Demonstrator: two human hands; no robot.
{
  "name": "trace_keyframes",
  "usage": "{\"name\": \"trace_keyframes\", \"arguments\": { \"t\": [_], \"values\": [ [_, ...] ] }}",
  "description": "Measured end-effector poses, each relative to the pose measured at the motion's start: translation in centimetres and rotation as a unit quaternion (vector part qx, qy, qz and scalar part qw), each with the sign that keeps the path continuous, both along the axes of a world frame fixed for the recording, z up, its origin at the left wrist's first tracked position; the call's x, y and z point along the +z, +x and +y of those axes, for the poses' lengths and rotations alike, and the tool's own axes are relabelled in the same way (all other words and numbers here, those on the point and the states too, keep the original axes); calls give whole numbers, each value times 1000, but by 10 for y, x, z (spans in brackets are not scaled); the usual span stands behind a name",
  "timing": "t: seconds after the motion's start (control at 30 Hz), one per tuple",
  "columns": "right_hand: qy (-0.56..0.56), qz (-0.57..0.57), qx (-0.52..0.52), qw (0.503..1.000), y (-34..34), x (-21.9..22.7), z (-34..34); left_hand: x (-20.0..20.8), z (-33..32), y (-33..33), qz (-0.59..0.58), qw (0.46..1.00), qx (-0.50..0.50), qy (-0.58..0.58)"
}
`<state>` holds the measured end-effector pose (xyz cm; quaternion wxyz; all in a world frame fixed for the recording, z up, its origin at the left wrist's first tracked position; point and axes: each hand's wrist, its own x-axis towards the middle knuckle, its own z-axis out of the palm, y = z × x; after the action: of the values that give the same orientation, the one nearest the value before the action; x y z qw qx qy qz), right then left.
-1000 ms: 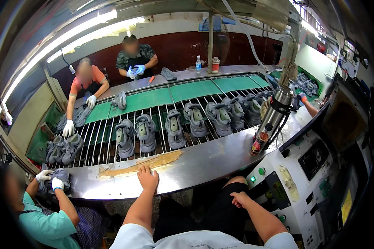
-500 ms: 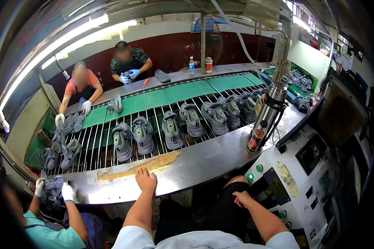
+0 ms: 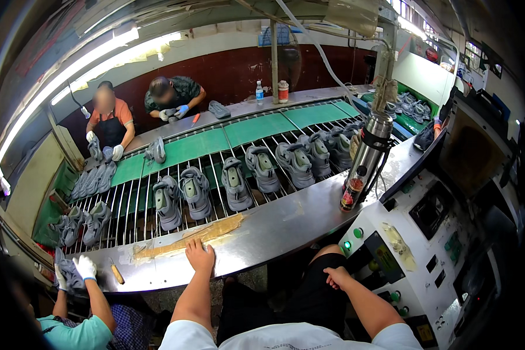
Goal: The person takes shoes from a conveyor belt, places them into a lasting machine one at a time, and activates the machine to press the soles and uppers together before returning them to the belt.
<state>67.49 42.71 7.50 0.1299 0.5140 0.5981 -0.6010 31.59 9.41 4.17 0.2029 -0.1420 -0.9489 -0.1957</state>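
My left hand (image 3: 200, 255) rests on the metal ledge (image 3: 274, 233), fingers stretched out beside a strip of brown tape (image 3: 198, 236). It holds nothing. Over my right thigh (image 3: 321, 286), my right hand (image 3: 336, 277) hangs with its fingers curled in and nothing visible in it. Beyond the ledge, grey sneakers stand in a row on the rod conveyor; nearest my left hand are a sneaker (image 3: 167, 203) and another sneaker (image 3: 195, 193).
A steel thermos (image 3: 364, 157) stands on the ledge at right, above a white control cabinet (image 3: 391, 256). At lower left, a co-worker's gloved hand (image 3: 85, 267) is on a grey shoe, near a yellow-handled tool (image 3: 117, 272). Two people work across the green-topped conveyor (image 3: 204, 143).
My hands stay put while the view shifts slightly. The orange-shirted co-worker has straightened up, lifting a shoe. The near-left co-worker's hands moved lower, and the yellow-handled tool now shows on the ledge.
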Motion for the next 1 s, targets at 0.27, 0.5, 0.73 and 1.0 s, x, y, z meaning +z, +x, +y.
{"name": "trace_keyframes", "arguments": {
  "t": [0.27,0.5,0.73,1.0],
  "values": [
    [8,0,6,1000,1,0,-1,0,-3,0,-13,1000,0,-4],
    [9,22,5,1000,5,-3,4,5,5,1,-13,1000,-3,16],
    [327,204,39,922,63,4,-18,4,5,4,-15,1000,-19,2],
    [754,62,-286,588,276,127,43,-1,14,4,9,999,-20,-50]
  ]
}}
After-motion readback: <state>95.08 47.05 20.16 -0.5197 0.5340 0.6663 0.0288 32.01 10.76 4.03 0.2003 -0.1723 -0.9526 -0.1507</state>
